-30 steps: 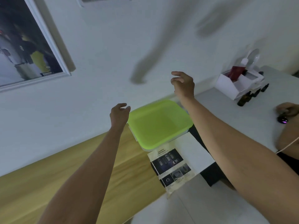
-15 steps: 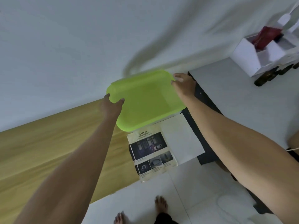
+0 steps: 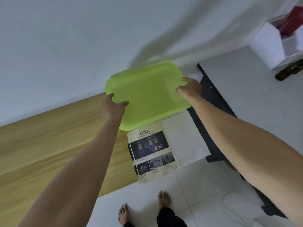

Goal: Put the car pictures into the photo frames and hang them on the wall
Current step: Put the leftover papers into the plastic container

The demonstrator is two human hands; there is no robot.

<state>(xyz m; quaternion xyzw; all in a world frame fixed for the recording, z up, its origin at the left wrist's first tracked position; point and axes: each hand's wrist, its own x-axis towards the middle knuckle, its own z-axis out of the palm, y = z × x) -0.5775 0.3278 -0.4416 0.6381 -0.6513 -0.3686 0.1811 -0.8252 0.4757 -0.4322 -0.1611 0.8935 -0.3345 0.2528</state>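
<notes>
Left hand and right hand are gripping the green lid at opposite edges, fingers curled over; likely light, stiff plastic; car picture sheet lying flimsy beside.

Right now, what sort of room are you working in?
Probably a room in a home or small office: bare feet on a tiled floor, a wood bench and a white desk against a plain wall. Both hands grip a green lid.

Car picture sheet: printed "SAFETY" page, dark car photos, lying flat, face up, overhanging wooden surface edge; blank white sheet just beside.
</notes>
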